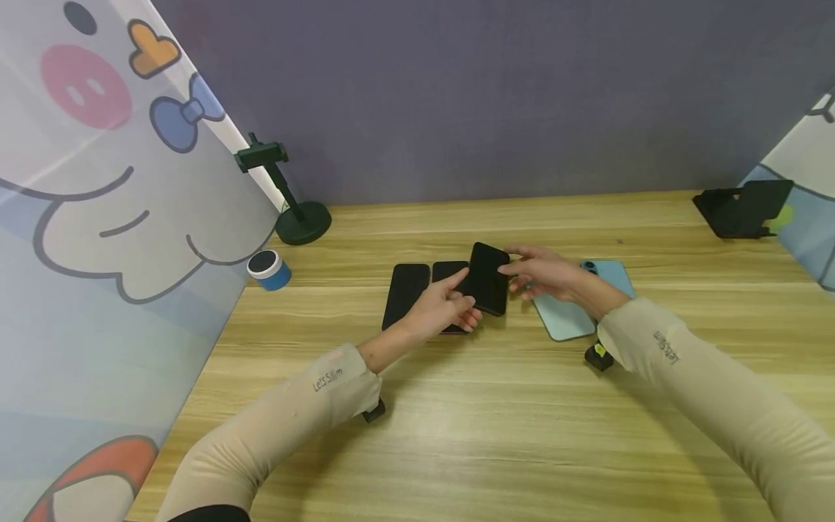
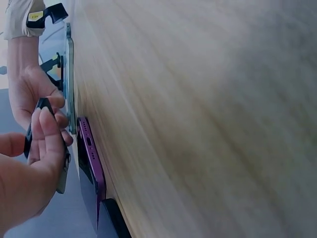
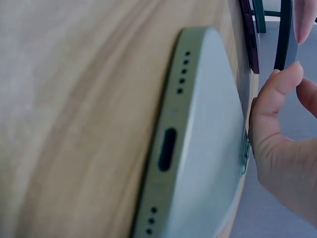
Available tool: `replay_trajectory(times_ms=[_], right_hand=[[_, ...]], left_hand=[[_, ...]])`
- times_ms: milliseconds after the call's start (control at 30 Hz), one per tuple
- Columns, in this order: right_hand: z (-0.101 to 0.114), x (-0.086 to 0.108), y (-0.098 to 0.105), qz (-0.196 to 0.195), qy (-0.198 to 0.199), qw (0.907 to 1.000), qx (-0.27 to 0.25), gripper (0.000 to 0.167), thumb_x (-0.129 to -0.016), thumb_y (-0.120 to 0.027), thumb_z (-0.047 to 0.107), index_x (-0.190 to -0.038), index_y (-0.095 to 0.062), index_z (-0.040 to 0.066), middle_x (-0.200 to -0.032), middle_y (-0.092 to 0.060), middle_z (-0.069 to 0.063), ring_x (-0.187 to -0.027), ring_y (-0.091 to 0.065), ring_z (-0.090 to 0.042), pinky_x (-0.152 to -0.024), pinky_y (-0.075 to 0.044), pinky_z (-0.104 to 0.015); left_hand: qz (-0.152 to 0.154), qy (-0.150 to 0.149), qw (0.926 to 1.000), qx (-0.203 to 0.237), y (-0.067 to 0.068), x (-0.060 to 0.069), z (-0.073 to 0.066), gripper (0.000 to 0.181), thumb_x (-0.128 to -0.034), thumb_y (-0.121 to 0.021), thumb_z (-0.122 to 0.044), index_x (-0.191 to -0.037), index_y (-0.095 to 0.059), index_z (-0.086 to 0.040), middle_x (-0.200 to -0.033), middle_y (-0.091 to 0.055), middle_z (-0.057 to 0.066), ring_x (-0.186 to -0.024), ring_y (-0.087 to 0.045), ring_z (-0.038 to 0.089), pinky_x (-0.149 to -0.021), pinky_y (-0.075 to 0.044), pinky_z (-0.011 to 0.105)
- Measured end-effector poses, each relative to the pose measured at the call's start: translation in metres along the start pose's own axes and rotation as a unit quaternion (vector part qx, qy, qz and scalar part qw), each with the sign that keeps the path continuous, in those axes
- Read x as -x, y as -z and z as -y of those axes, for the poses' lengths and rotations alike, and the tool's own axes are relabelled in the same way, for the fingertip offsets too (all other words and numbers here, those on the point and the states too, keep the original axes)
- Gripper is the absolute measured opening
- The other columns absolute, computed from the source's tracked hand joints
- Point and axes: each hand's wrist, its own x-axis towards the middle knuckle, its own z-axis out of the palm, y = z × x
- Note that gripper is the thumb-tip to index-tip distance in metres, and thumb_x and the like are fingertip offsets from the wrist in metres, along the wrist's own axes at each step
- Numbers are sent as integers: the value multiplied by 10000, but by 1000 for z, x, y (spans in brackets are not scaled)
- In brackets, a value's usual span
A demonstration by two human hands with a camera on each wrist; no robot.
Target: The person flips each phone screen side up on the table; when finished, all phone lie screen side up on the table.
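Observation:
A black-screened smartphone (image 1: 488, 281) is held above the table, tilted, between the two hands. The left hand (image 1: 438, 313) pinches its left side with thumb and fingers; in the left wrist view the phone's dark edge (image 2: 42, 103) shows past the fingers. My right hand (image 1: 549, 275) grips the opposite side, thumb at the front edge, other fingers partly hidden behind. Below the left hand lie a black phone (image 1: 406, 290) and a purple-edged phone (image 2: 93, 158), screens up. Under the right wrist are a pale green phone (image 3: 210, 134) and a light blue phone (image 1: 615, 272), backs up.
At the back left stands a dark green stand (image 1: 303, 221), with a blue tub with a white rim (image 1: 269, 270) in front of it. A black folding stand (image 1: 744, 209) is at the back right. A grey panel (image 1: 496, 101) borders the wooden table (image 1: 483, 435).

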Motion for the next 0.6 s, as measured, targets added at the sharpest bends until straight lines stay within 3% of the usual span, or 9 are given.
replay_trajectory(times_ms=[133, 300, 467, 600], right_hand=[[-1, 0, 1, -38, -7, 10000, 7, 811, -1024, -588, 256, -1633, -64, 149, -1565, -318, -231, -756, -617, -92, -600, -529, -244], [-3, 0, 4, -91, -21, 9999, 75, 810, -1021, -597, 265, -1633, -78, 160, -1526, -348, -239, -720, -599, -79, -594, -531, -242], [-6, -1, 9, -125, -30, 9996, 247, 816, -1020, -599, 281, -1633, -76, 152, -1461, -397, -232, -715, -594, -82, -629, -565, -264], [-8, -1, 11, -180, -6, 9990, 403, 820, -1015, -609, 280, -1631, -87, 136, -1288, -485, -167, -708, -592, -77, -633, -576, -262]], left_hand=[[308, 256, 9991, 125, 1, -2, -2, 740, -1033, -532, -93, -1627, -95, -151, -855, -706, 97, -687, -669, 157, -694, -586, 270], [619, 489, 9969, 75, 0, -6, -3, 777, -1038, -523, -91, -1631, -27, -180, -833, -692, 87, -685, -662, 170, -691, -586, 279], [720, 623, 9954, -88, -3, -9, -4, 776, -1044, -515, -102, -1630, -10, -168, -829, -693, 85, -687, -664, 170, -689, -589, 280], [754, 699, 9946, -136, -6, -10, -5, 785, -1045, -521, -111, -1629, 2, -153, -836, -694, 85, -686, -663, 159, -688, -589, 273]])
